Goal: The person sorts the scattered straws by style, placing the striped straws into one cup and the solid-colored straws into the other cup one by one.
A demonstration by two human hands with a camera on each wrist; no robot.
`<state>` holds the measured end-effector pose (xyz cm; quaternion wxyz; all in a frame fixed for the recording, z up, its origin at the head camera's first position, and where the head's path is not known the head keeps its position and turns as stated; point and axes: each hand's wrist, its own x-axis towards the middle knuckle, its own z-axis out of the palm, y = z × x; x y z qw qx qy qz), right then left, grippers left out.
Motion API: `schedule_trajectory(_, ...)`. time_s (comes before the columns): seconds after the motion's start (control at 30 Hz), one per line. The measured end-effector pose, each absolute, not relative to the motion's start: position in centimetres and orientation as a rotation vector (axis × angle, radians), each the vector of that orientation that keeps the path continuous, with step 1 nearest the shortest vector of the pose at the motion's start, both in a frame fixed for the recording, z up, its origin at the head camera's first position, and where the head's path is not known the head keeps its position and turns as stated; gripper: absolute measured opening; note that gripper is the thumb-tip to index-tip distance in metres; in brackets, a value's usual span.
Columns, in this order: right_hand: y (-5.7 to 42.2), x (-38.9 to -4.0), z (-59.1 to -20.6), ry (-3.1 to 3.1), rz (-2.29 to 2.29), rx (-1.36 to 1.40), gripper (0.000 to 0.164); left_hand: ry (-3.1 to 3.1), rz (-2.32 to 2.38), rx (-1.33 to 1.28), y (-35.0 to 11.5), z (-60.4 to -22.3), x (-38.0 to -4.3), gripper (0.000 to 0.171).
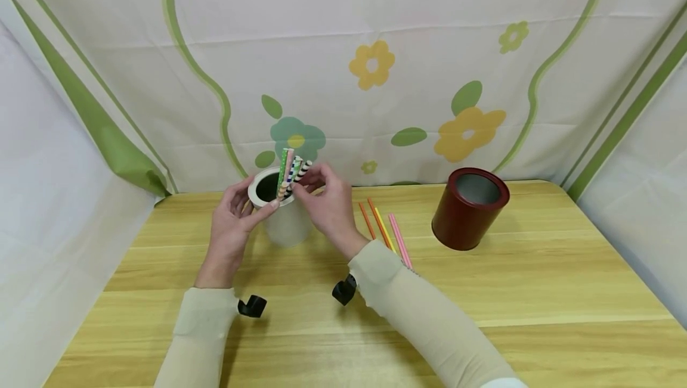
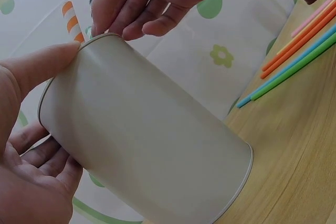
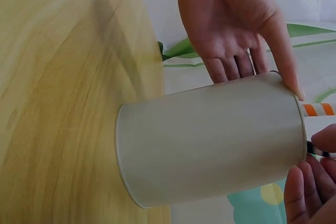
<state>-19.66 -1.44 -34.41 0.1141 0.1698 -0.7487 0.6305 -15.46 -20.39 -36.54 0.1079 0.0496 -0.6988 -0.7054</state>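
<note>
A white can (image 1: 287, 228) stands upright on the wooden table, left of centre. My left hand (image 1: 228, 230) holds it by the upper side, thumb at the rim and fingers round the far side. Several patterned paper straws (image 1: 284, 173) poke out of its mouth; an orange-and-white striped straw (image 2: 72, 22) shows in the left wrist view. Between thumb and fingers, my right hand (image 1: 330, 203) pinches a black-and-white striped straw (image 1: 305, 168) at the can's right rim. The straws' lower ends are hidden inside the can.
A dark red can (image 1: 460, 224), open at the top, stands on the right of the table. Plain straws lie between the cans, among them pink straws (image 1: 399, 239), orange straws (image 2: 302, 38) and a green straw (image 2: 294, 69). A flower-patterned curtain (image 1: 322, 78) hangs behind.
</note>
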Motion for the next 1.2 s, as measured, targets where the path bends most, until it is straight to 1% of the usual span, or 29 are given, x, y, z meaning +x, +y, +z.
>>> schedule_trajectory(0.37,-0.8,-19.2,-34.8,-2.192,1.834,0.520,0.021,-2.060,-2.076,0.136,-20.3,-36.6,-15.4,0.081)
schedule_trajectory(0.57,1.4,-17.8,-33.2,-2.139,1.860,0.524,0.033,-2.073,-2.062,0.148,-20.3,-36.4,-15.4,0.081)
schedule_trajectory(0.67,3.5,-17.0,-32.2,-2.162,1.791,0.497,0.042,-2.072,-2.069,0.148,-20.4,-36.3,-15.4,0.082)
schedule_trajectory(0.8,7.4,-16.3,-31.2,-2.278,1.620,0.457,0.056,-2.064,-2.080,0.154,-20.4,-36.2,-15.4,0.082)
schedule_trajectory(0.97,12.5,-16.3,-29.6,-2.390,1.379,0.418,0.073,-2.052,-2.084,0.164,-20.8,-36.2,-15.2,0.082)
schedule_trajectory(1.1,17.0,-16.4,-28.4,-2.434,1.264,0.344,0.081,-2.032,-2.096,0.169,-20.9,-36.2,-15.0,0.082)
schedule_trajectory(1.2,20.3,-16.3,-28.2,-2.498,1.269,0.207,0.085,-2.025,-2.097,0.162,-20.9,-36.2,-15.0,0.082)
